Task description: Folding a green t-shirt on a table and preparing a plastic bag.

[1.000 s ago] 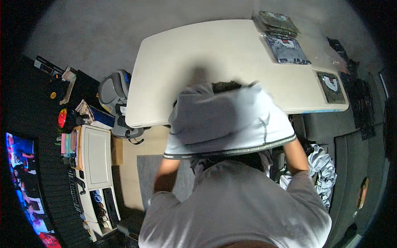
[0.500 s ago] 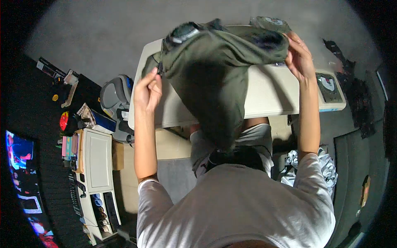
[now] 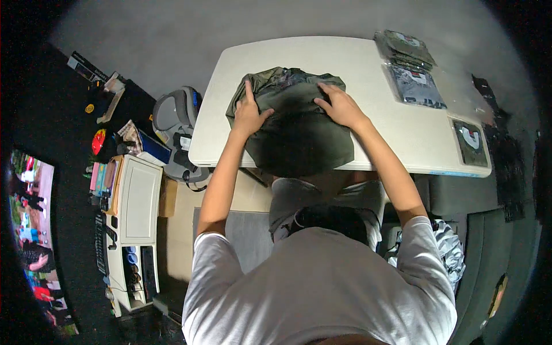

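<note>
A dark olive garment lies bunched on the white table in front of me, its near part reaching the front edge. Its exact kind does not show in this crumpled state. On its left side rests my left hand, open, index finger stretched forward and thumb apart. My right hand is open too, laid on the upper right part of the cloth with thumb and fingers spread. Neither hand grips the fabric.
Clear-bagged folded garments, an olive stack and a grey-blue one, sit at the table's far right. Another bagged olive garment is at the right end. A grey chair and white cabinet stand left.
The garment, held up and stretched between both hands before, now lies on the table. Both hands have let go of its edges, moved closer together and opened on top of it.
</note>
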